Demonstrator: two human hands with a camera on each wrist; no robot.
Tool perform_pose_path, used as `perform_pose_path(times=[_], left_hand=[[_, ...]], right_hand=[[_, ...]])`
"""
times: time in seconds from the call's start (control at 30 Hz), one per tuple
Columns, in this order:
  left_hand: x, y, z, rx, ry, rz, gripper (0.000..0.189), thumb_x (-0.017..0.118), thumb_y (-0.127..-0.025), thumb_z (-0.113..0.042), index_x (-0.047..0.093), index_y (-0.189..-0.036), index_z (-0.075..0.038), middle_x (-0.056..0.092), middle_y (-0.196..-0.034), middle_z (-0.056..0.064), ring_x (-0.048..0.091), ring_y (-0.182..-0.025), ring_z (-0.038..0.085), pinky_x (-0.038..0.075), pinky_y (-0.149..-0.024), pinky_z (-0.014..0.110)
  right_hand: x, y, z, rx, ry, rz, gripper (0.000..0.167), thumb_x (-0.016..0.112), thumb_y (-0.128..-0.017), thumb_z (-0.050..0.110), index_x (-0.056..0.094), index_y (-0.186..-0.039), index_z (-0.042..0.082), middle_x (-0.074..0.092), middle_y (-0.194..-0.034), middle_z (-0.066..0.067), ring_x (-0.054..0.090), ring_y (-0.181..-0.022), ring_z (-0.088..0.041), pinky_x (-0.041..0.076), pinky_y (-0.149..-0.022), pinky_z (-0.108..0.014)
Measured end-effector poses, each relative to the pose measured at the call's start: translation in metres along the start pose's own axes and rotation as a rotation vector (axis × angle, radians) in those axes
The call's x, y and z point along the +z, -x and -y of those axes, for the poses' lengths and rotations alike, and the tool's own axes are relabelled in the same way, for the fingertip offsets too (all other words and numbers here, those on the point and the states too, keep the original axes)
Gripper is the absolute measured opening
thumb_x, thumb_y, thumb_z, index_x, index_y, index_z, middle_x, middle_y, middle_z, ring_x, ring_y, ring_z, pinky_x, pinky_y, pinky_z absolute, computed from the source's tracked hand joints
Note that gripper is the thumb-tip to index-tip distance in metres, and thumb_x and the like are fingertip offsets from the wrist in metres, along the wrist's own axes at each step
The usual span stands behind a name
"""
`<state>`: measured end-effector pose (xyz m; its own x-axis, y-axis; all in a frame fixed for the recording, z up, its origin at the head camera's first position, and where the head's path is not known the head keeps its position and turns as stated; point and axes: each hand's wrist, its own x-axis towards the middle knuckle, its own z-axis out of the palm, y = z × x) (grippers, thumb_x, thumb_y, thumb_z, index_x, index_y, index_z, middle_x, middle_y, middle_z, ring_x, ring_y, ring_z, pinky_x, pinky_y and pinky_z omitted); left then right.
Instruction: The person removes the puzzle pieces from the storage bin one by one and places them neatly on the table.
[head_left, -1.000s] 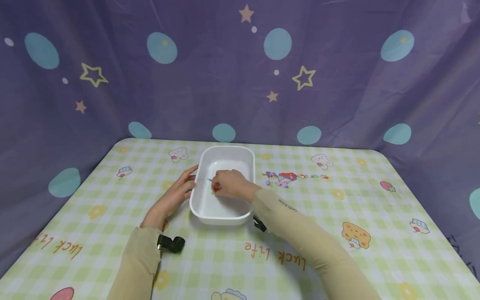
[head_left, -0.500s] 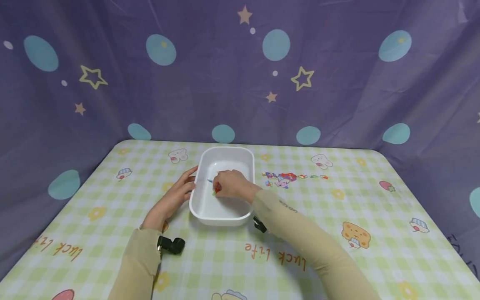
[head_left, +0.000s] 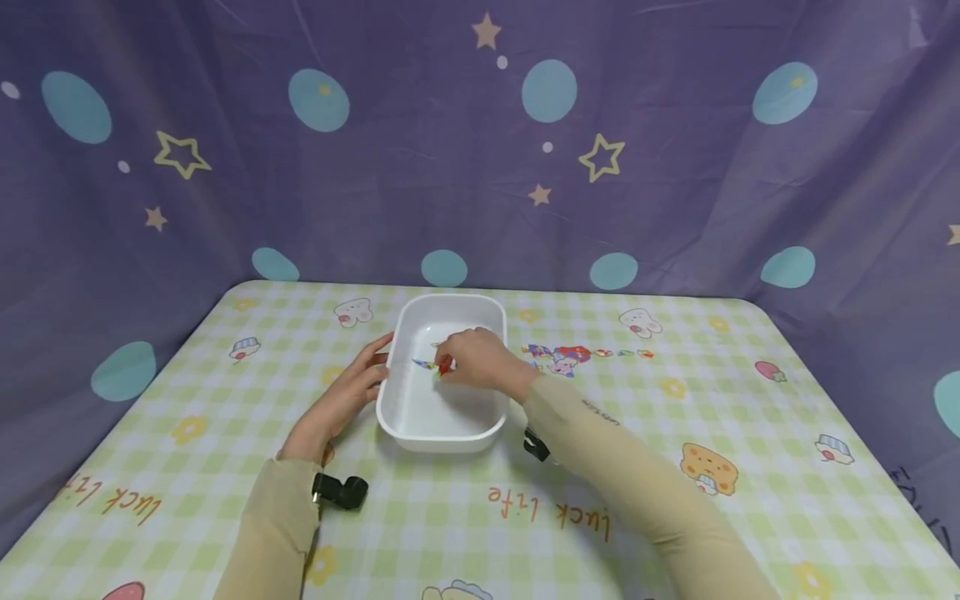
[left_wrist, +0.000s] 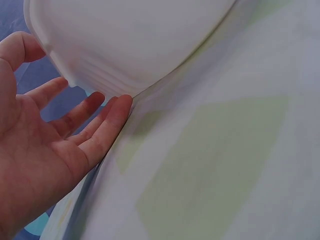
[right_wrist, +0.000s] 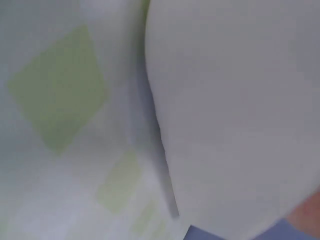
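A white rectangular plastic tub (head_left: pixel 401 421) stands in the middle of the table. My left hand (head_left: pixel 341 408) touches its left wall with loosely bent fingers; in the left wrist view the fingertips (left_wrist: pixel 120 102) meet the tub's lower side. My right hand (head_left: pixel 480 360) is inside the tub, thumb and fingers pinching a small red piece (head_left: pixel 446 365). A thin multicoloured piece (head_left: pixel 424 364) shows just left of those fingertips. In the right wrist view the tub's wall (right_wrist: pixel 235 110) hides nearly all of the hand.
Several small, flat, colourful cutouts (head_left: pixel 572 355) lie in a loose row right of the tub, partly behind the right forearm. A green checked cloth (head_left: pixel 420 525) with printed figures covers the table. A purple curtain (head_left: pixel 390 192) hangs behind it.
My right hand has shifted right and slightly up inside the tub, with the red piece in its fingers. More of the multicoloured piece now shows. The left hand stays against the tub.
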<state>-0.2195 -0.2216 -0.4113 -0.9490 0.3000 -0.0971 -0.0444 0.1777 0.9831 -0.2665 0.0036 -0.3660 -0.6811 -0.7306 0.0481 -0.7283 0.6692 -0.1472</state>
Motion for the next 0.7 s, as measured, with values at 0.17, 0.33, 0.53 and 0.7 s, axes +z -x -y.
perform_pose_path(times=[0.17,0.33,0.53,0.7], left_hand=[[-0.001,0.0,0.0,0.003,-0.005,-0.002,0.062,0.042,-0.092,-0.022,0.013,-0.146,-0.029,0.025,-0.141,0.016,0.04,-0.121,0.034,0.042,-0.093,0.037],[-0.001,0.0,0.001,0.005,-0.004,-0.002,0.061,0.042,-0.093,-0.022,0.013,-0.146,-0.029,0.025,-0.142,0.017,0.04,-0.121,0.034,0.042,-0.094,0.038],[0.0,-0.001,0.003,0.002,-0.003,-0.011,0.062,0.042,-0.092,-0.019,0.014,-0.146,-0.027,0.026,-0.141,0.017,0.04,-0.121,0.034,0.041,-0.094,0.036],[0.0,-0.002,0.001,-0.003,-0.002,-0.011,0.063,0.042,-0.092,-0.02,0.013,-0.147,-0.028,0.025,-0.142,0.017,0.04,-0.122,0.034,0.04,-0.096,0.037]], right_hand=[[-0.008,0.009,-0.008,-0.014,-0.017,-0.055,0.019,0.066,-0.08,0.027,0.071,-0.097,0.02,0.067,-0.09,0.008,0.059,-0.075,-0.007,0.044,-0.071,-0.027],[-0.016,0.02,-0.017,0.0,-0.045,-0.111,0.02,0.067,-0.08,0.025,0.072,-0.097,0.019,0.066,-0.089,0.007,0.059,-0.074,-0.006,0.045,-0.065,-0.023],[-0.025,0.037,-0.03,-0.002,-0.06,-0.173,0.018,0.067,-0.079,0.024,0.072,-0.096,0.018,0.065,-0.087,0.007,0.061,-0.076,-0.008,0.045,-0.067,-0.024],[-0.033,0.051,-0.042,0.024,-0.088,-0.219,0.016,0.069,-0.079,0.023,0.072,-0.094,0.019,0.064,-0.087,0.007,0.061,-0.077,-0.011,0.046,-0.066,-0.023]])
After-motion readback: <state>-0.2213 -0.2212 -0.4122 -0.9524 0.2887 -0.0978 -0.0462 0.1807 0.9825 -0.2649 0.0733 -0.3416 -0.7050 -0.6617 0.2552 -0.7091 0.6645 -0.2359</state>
